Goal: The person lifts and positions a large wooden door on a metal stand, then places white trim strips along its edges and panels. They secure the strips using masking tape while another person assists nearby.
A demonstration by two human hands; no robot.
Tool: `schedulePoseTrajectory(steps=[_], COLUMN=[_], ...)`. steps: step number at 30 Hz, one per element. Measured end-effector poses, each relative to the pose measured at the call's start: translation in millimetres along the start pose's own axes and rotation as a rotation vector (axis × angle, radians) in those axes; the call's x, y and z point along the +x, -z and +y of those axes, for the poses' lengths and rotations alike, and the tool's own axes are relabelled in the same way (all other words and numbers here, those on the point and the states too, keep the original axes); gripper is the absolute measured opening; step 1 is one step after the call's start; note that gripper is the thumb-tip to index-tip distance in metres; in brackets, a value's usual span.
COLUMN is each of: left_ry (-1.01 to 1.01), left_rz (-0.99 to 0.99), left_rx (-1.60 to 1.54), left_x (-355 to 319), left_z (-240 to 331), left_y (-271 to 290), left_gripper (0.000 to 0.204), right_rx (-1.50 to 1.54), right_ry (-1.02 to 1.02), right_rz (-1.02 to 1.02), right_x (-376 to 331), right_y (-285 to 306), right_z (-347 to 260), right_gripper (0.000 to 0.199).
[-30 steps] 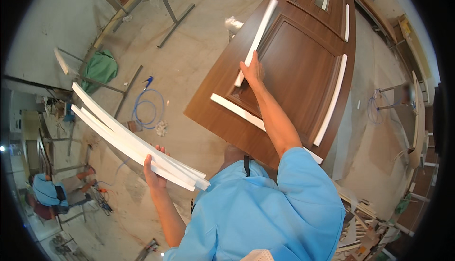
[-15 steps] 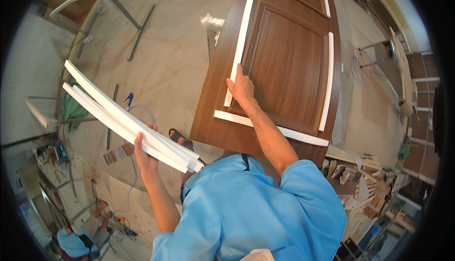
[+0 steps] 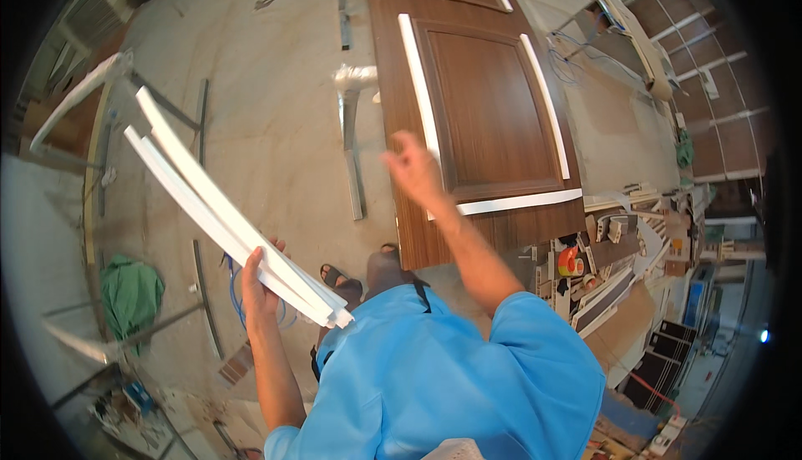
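A bundle of several long white strips (image 3: 209,201) is gripped in my left hand (image 3: 261,286), its fingers wrapped round the near part. The strips bow away toward the far left. My right hand (image 3: 415,174), smeared by motion, hovers over the left side of a brown wood-grain door (image 3: 422,243) and appears to hold no strip. Beside the door's recessed panel (image 3: 493,113) lie a left white strip (image 3: 418,84) and a right white strip (image 3: 545,105). Another, the near white strip (image 3: 522,202), crosses below the panel, partly hidden by my right forearm.
A metal stand with a wrapped top (image 3: 349,84) is by the door's left edge. Another padded frame (image 3: 79,96) stands at left, near a green cloth (image 3: 132,297). Scrap pieces and offcuts (image 3: 622,251) are heaped right of the door. A blue hose lies near my feet.
My right hand has come off the left strip and drawn back toward the door's left edge. The view has turned, so the door sits differently. My left hand still holds the strips.
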State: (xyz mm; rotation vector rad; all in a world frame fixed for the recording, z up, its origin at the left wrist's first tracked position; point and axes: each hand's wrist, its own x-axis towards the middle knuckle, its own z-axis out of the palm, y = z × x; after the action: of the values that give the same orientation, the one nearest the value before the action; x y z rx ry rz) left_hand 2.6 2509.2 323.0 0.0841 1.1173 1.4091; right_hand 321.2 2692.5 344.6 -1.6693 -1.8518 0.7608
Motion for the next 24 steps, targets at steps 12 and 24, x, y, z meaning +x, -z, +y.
schedulePoseTrajectory(steps=[12, 24], left_ry=[0.153, 0.236], left_rz=[-0.109, -0.477], left_rx=[0.080, 0.215], left_x=[141.3, 395.8], left_z=[30.6, 140.2], left_y=[-103.3, -278.0], left_gripper=[0.053, 0.065], right_rx=[0.605, 0.516], right_ry=[-0.143, -0.111], right_rz=[-0.205, 0.135], right_x=[2.7, 302.1], right_y=[-113.4, -93.8], right_z=[-82.3, -104.0], right_gripper=[0.034, 0.036])
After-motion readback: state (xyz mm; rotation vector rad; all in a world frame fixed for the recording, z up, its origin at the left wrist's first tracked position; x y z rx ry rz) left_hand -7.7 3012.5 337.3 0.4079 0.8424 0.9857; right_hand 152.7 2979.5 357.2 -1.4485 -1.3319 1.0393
